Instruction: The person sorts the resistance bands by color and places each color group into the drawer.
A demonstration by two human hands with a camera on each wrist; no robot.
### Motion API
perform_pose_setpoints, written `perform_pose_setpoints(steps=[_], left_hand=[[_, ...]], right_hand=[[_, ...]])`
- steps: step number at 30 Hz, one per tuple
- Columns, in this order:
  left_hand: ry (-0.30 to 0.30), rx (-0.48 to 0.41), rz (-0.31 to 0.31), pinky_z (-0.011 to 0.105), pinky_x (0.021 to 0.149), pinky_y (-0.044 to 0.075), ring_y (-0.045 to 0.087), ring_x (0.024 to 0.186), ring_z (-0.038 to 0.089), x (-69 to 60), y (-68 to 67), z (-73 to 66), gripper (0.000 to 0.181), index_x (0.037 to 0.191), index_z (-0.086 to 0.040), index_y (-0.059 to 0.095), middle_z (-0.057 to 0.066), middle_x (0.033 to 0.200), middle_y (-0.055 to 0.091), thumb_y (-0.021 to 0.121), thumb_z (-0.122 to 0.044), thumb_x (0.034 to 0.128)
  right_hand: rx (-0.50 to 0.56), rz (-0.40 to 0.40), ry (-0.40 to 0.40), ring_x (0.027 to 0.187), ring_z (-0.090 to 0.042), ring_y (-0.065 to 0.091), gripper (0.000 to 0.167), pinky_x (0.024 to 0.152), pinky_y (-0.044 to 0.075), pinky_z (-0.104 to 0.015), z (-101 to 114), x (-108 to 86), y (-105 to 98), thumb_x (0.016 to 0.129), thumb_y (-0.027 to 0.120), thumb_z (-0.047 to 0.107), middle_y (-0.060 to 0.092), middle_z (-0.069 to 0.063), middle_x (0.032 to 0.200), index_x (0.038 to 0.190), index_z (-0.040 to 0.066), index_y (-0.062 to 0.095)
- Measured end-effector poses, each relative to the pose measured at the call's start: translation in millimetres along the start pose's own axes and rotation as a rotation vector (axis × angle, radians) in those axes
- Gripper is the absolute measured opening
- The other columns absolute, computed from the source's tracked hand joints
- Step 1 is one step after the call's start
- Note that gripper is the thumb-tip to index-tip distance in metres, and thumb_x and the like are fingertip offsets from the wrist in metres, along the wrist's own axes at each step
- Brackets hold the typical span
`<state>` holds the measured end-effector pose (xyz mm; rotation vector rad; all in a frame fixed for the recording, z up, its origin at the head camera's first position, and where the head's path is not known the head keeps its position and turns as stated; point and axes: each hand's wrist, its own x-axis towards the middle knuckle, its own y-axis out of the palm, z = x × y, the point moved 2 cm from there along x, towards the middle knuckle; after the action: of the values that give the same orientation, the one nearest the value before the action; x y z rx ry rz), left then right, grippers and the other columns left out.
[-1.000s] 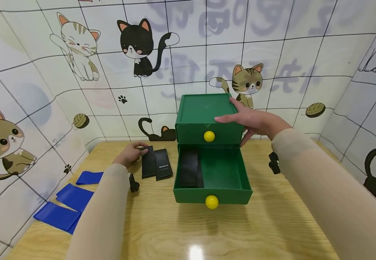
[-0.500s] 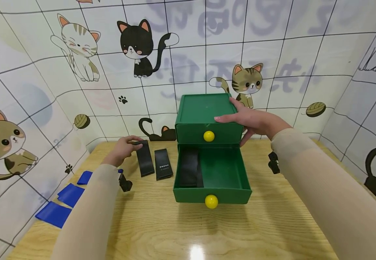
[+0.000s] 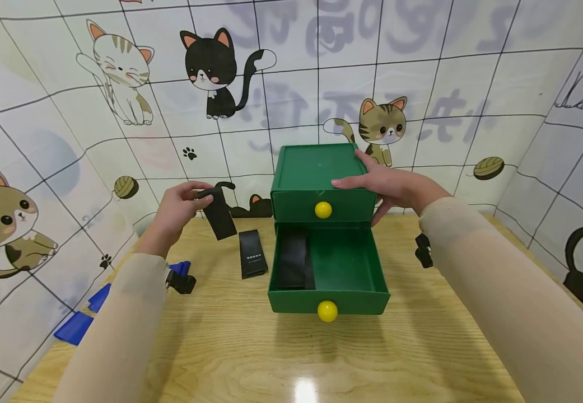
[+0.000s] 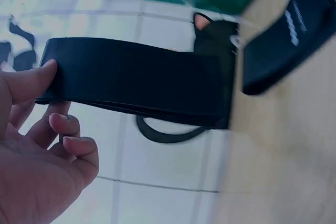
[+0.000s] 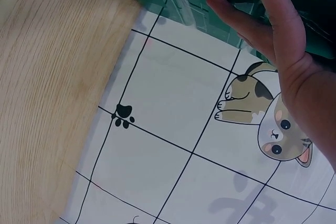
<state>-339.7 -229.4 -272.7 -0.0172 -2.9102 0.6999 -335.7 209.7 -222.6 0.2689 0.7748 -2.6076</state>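
The yellow knob [image 3: 327, 311] marks the front of the green lower drawer [image 3: 344, 263], which stands pulled out with black pieces [image 3: 293, 260] along its left side. Left of the drawer, a black packet [image 3: 252, 252] lies on the table [image 3: 251, 347]; its face bears a row of white dots above a small line of print, too small to read. Farther back, the left hand [image 3: 177, 212] holds a black strip [image 3: 220, 218], its grip pinching one end between thumb and fingers. The strip is long, narrow and unmarked on its visible face; it slants downward near the table's back edge. The left wrist view also shows the layered lower edge of the strip, indistinct in the head view. The right hand [image 3: 387, 184] rests on the green upper unit [image 3: 321, 162], grip spread over its top and right side; the right wrist view exposes that side panel. Behind, the wall sheet [image 3: 291, 78] carries cat drawings and faint purple characters, not legible.
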Motion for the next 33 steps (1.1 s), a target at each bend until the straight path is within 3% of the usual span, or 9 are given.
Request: perform_pose_setpoints(steps=[3, 5, 7, 9, 12, 18, 28, 33], left_hand=[[0.017, 0.004, -0.021, 0.042, 0.105, 0.043, 0.044, 0.136, 0.025, -11.2, -0.6, -19.4, 0.040, 0.144, -0.012, 0.063, 0.008, 0.140, 0.056, 0.068, -0.026, 0.1060], [0.023, 0.009, -0.020, 0.042, 0.109, 0.043, 0.041, 0.145, 0.024, -20.1, 0.5, -31.5, 0.040, 0.143, -0.013, 0.064, 0.007, 0.144, 0.057, 0.069, -0.027, 0.1057], [0.031, 0.015, -0.012, 0.040, 0.104, 0.045, 0.048, 0.136, 0.024, -30.0, 2.3, -42.3, 0.038, 0.141, -0.014, 0.066, 0.004, 0.130, 0.065, 0.070, -0.027, 0.1051], [0.046, 0.024, 0.003, 0.037, 0.094, 0.045, 0.054, 0.116, 0.019, -40.2, 5.0, -52.2, 0.037, 0.139, -0.016, 0.067, -0.006, 0.108, 0.067, 0.071, -0.028, 0.1043], [0.079, 0.051, 0.019, 0.037, 0.081, 0.039, 0.047, 0.090, 0.017, -54.6, 10.3, -65.9, 0.034, 0.135, -0.017, 0.070, -0.013, 0.091, 0.065, 0.073, -0.028, 0.1032], [0.100, 0.092, 0.044, 0.036, 0.083, 0.040, 0.057, 0.090, 0.020, -78.7, 22.0, -89.4, 0.030, 0.132, -0.018, 0.071, -0.009, 0.100, 0.074, 0.073, -0.026, 0.1031], [0.189, 0.084, 0.036, 0.033, 0.071, 0.040, 0.055, 0.077, 0.019, -109.1, 40.4, -113.0, 0.025, 0.127, -0.019, 0.074, -0.003, 0.089, 0.070, 0.074, -0.021, 0.1020], [0.225, 0.063, 0.008, 0.032, 0.064, 0.039, 0.048, 0.068, 0.018, -121.4, 47.1, -122.6, 0.022, 0.123, -0.021, 0.077, -0.005, 0.075, 0.058, 0.076, -0.020, 0.1006]], right_hand=[[-0.002, 0.002, -0.001, 0.142, -0.050, 0.052, 0.123, 0.080, 0.065, -0.057, -0.5, -0.3, -0.1, 0.094, 0.073, 0.063, 0.006, -0.020, 0.179, 0.161, 0.050, -0.029], [-0.002, 0.002, -0.002, 0.141, -0.050, 0.054, 0.122, 0.080, 0.065, -0.057, -0.7, -0.6, -0.3, 0.094, 0.073, 0.063, 0.008, -0.021, 0.178, 0.161, 0.050, -0.029], [-0.006, 0.000, -0.003, 0.140, -0.050, 0.054, 0.122, 0.080, 0.065, -0.057, -0.8, -0.6, -0.6, 0.094, 0.073, 0.063, 0.010, -0.021, 0.178, 0.161, 0.051, -0.029], [-0.004, 0.001, -0.005, 0.142, -0.050, 0.052, 0.122, 0.080, 0.065, -0.058, -0.6, -0.5, -0.8, 0.094, 0.073, 0.063, 0.009, -0.021, 0.178, 0.161, 0.050, -0.029], [-0.002, -0.003, -0.002, 0.144, -0.051, 0.050, 0.122, 0.080, 0.065, -0.058, -0.6, -0.5, -1.3, 0.094, 0.073, 0.063, 0.006, -0.021, 0.179, 0.162, 0.049, -0.029], [0.000, -0.005, -0.002, 0.143, -0.052, 0.050, 0.122, 0.080, 0.065, -0.058, -0.1, -0.2, -1.7, 0.094, 0.072, 0.063, 0.005, -0.021, 0.179, 0.162, 0.049, -0.029], [0.004, 0.006, -0.005, 0.143, -0.052, 0.051, 0.122, 0.081, 0.065, -0.058, -0.3, 0.7, -0.5, 0.095, 0.072, 0.062, 0.006, -0.022, 0.178, 0.162, 0.048, -0.029], [0.002, 0.014, -0.002, 0.143, -0.053, 0.051, 0.121, 0.081, 0.065, -0.058, -0.9, 0.9, 0.0, 0.095, 0.071, 0.063, 0.006, -0.022, 0.178, 0.160, 0.050, -0.030]])
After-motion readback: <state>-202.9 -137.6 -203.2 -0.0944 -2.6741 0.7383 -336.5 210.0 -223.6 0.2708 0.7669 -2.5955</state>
